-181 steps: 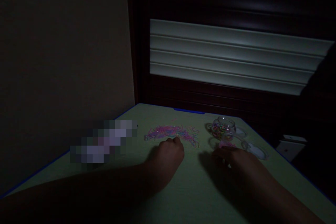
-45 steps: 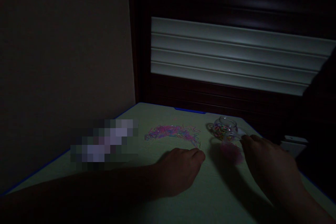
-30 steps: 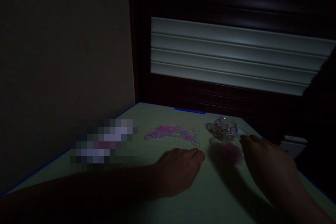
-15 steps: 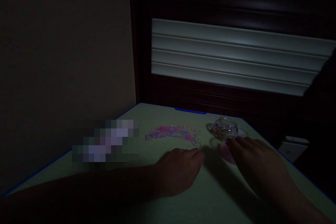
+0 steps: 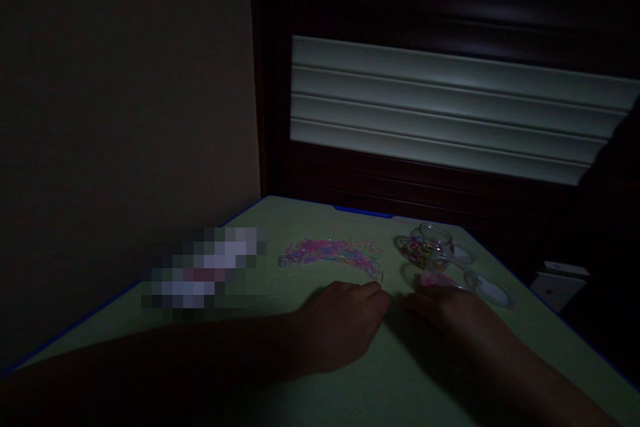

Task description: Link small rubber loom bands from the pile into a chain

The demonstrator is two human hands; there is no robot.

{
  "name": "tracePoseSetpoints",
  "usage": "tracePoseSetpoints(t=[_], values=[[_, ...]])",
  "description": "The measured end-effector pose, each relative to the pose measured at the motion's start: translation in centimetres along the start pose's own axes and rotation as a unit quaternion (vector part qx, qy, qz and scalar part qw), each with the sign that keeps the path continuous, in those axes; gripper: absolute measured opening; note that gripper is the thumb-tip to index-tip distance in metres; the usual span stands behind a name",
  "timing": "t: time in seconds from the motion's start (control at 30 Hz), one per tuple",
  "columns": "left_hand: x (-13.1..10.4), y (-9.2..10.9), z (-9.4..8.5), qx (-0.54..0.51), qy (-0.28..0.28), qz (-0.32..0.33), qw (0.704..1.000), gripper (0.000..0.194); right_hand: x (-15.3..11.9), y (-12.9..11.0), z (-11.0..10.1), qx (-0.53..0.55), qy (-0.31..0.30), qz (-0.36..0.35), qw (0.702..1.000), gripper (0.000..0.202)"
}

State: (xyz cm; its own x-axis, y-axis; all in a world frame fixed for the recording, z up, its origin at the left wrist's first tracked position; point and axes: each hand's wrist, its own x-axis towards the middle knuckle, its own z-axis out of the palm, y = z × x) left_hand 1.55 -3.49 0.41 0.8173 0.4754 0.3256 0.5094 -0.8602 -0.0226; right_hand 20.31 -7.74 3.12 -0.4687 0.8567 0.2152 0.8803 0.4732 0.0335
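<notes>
- Right hand (image 5: 453, 310) has moved left from beside the glass jar (image 5: 429, 248) and now lies close to the left hand (image 5: 345, 323); a clear lid (image 5: 493, 290) is uncovered at far right.
- Both hands rest palm-down; finger spread cannot be determined in the dark.
- Loose coloured bands (image 5: 333, 252) lie scattered just beyond the left hand, left of the jar.
- Surface: pale green table (image 5: 310, 213), blue edge; room dim.

No text, label, brand, number or sign can be read anywhere: the scene is very dim, and the patch at the left of the pale green surface (image 5: 320, 387) is blurred.
</notes>
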Motion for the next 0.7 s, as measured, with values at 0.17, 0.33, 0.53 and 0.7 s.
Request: tracePoseSetpoints(t=[0.17, 0.33, 0.53, 0.7], values=[[-0.1, -0.5, -0.3, 0.012, -0.010, -0.006, 1.000, 0.015, -0.2, 0.4, 0.3, 0.006, 0.008, -0.009, 1.000, 0.018], [-0.1, -2.3, -0.3, 0.044, -0.025, -0.052, 0.997, 0.019, -0.5, 0.2, 0.1, 0.017, 0.001, -0.016, 1.000, 0.017], [0.2, -4.8, -0.2, 0.089, -0.030, -0.116, 0.989, 0.023, -0.5, 0.1, 0.0, 0.022, -0.004, -0.012, 1.000, 0.019], [0.3, -6.1, -0.7, 0.087, -0.050, -0.168, 0.981, 0.025, -0.5, 0.2, 0.1, 0.024, -0.002, -0.015, 1.000, 0.020]])
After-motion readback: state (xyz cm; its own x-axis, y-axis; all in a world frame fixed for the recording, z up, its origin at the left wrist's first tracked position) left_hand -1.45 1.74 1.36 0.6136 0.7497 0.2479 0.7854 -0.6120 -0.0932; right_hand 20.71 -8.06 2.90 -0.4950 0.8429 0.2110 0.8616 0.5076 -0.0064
